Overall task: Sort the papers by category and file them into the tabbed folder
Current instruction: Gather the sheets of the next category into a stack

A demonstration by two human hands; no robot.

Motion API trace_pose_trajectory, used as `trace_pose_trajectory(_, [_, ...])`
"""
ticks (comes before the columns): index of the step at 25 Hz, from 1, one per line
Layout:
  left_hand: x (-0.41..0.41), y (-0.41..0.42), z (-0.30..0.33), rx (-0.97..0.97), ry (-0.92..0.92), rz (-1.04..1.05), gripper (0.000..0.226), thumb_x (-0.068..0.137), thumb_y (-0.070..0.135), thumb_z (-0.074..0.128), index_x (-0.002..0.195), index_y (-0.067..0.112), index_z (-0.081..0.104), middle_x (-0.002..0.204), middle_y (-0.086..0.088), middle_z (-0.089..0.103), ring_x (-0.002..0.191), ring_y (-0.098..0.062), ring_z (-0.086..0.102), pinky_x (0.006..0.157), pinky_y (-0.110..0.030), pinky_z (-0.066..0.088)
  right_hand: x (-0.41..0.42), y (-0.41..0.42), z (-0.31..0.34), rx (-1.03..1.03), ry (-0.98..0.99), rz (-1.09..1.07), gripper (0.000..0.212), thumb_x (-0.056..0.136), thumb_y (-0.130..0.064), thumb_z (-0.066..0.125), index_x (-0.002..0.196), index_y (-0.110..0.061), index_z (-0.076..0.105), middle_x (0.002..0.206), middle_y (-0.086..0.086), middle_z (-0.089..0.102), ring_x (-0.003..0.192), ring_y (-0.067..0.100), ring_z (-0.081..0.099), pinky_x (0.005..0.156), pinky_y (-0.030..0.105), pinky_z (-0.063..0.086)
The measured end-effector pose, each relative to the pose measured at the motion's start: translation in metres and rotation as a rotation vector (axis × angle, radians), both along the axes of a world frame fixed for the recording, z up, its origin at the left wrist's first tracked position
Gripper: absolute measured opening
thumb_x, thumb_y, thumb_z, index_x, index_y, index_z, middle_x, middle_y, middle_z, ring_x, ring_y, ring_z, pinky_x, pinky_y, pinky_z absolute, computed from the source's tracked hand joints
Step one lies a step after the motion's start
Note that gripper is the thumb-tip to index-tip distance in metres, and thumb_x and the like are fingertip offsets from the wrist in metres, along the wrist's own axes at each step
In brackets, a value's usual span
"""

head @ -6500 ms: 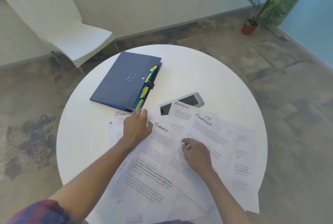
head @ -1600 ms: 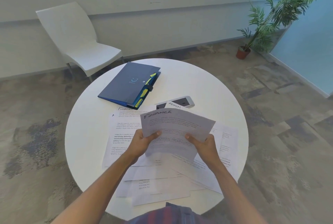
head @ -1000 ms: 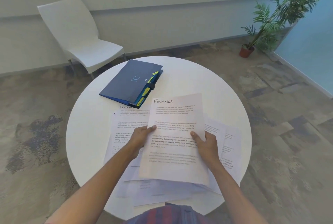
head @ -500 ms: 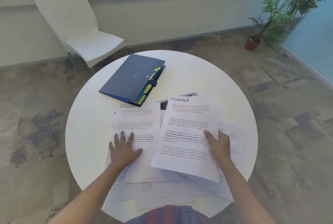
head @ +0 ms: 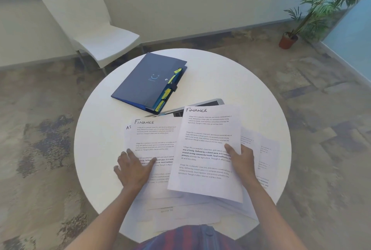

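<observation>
A light, floppy Finance sheet [head: 208, 149] is pinched at its right edge by the right hand [head: 242, 161]; the left hand [head: 133, 169] is laid flat, fingers [head: 128, 152] spread, on another.

On the round table [head: 230, 81], the right hand [head: 242, 161] grips a Finance sheet [head: 208, 143] while the left hand [head: 133, 169] presses flat on another Finance sheet [head: 154, 139] near the table's front edge.
</observation>
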State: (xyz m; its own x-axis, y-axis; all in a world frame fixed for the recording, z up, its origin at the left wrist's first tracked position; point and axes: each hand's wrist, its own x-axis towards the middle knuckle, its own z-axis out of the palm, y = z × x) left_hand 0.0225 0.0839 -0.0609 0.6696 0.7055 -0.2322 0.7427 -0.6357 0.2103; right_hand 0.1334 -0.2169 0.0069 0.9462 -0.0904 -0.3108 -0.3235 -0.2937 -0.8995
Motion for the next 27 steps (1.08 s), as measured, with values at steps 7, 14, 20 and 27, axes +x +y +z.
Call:
trace_pose_trajectory(7, [0.023,0.019,0.010,0.033,0.071,0.016,0.097,0.059,0.078,0.068,0.119,0.004,0.048,0.120,-0.013,0.051,0.116,-0.031,0.045,0.092,-0.045,0.039,-0.003,-0.001,0.002,0.006,-0.002,0.016,0.023,0.091,-0.025,0.070,0.110,-0.015,0.075,0.104,-0.006,0.075,0.102,0.017,0.070,0.095,0.039,0.054])
trace_pose_trajectory(14, [0.021,0.029,0.010,-0.296,-0.201,0.045,0.054,0.073,0.025,0.077,0.112,0.014,0.041,0.079,0.000,0.061,0.084,-0.026,0.060,0.087,-0.041,0.038,-0.006,-0.005,0.011,0.005,-0.021,0.017,0.013,0.091,-0.025,0.069,0.103,-0.025,0.073,0.101,-0.011,0.074,0.100,0.015,0.069,0.092,0.036,0.053])
trace_pose_trajectory(20, [0.014,0.025,0.018,-0.513,-0.361,-0.057,0.018,0.090,0.011,0.061,0.075,0.015,0.052,0.068,0.001,0.057,0.066,-0.027,0.054,0.060,-0.034,0.041,-0.007,-0.005,0.016,0.032,-0.020,0.024,0.019,0.091,-0.025,0.069,0.109,-0.021,0.074,0.104,-0.011,0.075,0.102,0.015,0.070,0.095,0.039,0.054])
trace_pose_trajectory(27, [0.023,0.001,0.068,-0.702,-0.611,-0.098,0.011,0.103,0.022,0.044,0.107,0.024,0.054,0.093,-0.001,0.072,0.080,-0.021,0.071,0.071,-0.044,0.058,-0.004,0.006,0.034,0.212,0.010,0.039,0.020,0.090,-0.021,0.071,0.108,-0.013,0.074,0.103,-0.002,0.077,0.098,0.017,0.073,0.090,0.037,0.057])
